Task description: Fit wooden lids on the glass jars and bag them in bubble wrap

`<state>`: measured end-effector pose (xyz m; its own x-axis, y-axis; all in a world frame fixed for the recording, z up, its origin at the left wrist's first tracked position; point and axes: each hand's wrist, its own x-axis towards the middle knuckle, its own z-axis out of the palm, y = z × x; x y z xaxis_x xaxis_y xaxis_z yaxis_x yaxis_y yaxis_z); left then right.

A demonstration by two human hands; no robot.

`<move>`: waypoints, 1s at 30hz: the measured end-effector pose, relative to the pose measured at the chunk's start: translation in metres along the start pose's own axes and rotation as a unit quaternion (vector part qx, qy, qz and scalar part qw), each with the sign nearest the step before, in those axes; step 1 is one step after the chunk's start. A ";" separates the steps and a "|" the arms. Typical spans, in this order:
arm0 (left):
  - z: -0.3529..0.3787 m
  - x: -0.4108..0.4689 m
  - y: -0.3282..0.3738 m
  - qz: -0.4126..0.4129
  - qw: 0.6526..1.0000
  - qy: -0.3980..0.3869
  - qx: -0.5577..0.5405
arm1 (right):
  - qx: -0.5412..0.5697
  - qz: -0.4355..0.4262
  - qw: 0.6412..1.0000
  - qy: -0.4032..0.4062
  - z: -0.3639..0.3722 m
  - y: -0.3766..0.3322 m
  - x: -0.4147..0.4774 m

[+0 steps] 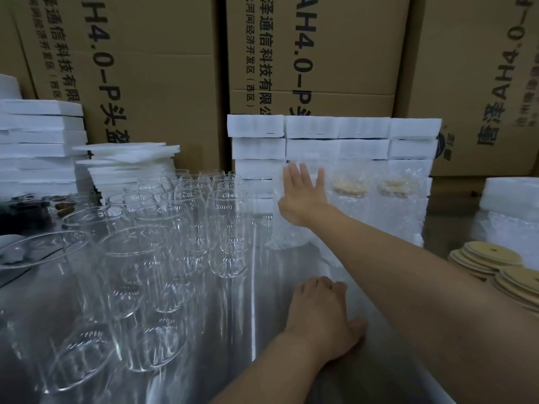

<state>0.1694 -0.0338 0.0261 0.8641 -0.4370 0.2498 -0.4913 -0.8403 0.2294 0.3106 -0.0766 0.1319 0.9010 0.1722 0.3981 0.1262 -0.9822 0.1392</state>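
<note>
Far to the left of both hands, white foam sheets lie stacked. Nearer, still left of the hands, a cluster of empty clear glass jars stands open-topped on a shiny metal table. Behind everything, tall cardboard boxes carry sideways black print reading "AH4.0-P" beside Chinese characters, including "通信科技有限". The left hand rests knuckles-up on the table with its fingers bent, and whether it grips anything cannot be told. The right hand reaches forward, fingers straight and spread, against a bubble-wrapped jar. Just right of it stand two more wrapped jars with pale lids inside, in front of white foam blocks. Beyond the right forearm, loose wooden lids lie piled.
</note>
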 end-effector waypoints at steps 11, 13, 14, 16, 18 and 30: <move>0.003 0.002 -0.003 -0.004 1.000 0.027 -0.012 | 0.296 -0.152 0.942 0.039 -0.019 -0.047 -0.071; 0.003 0.002 -0.005 -0.037 0.998 0.042 -0.025 | 0.372 -0.141 0.917 0.026 -0.023 -0.046 -0.081; 0.003 0.002 -0.007 -0.053 0.997 0.049 -0.019 | 0.418 -0.133 0.898 0.019 -0.025 -0.044 -0.086; 0.004 0.004 -0.009 -0.072 0.996 0.058 -0.006 | 0.510 -0.107 0.853 0.027 -0.030 -0.037 -0.099; 0.005 0.005 -0.009 -0.086 0.994 0.063 -0.030 | 0.573 -0.064 0.813 0.081 -0.034 -0.027 -0.115; 0.007 0.019 -0.018 -0.211 0.888 0.148 -0.382 | 0.598 0.052 0.739 0.305 -0.012 0.036 -0.189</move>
<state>0.1957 -0.0296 0.0202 0.9775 0.0631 0.2014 -0.1605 -0.3972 0.9036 0.1402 -0.1432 0.0722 0.6227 -0.2653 0.7361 0.6749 -0.2938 -0.6769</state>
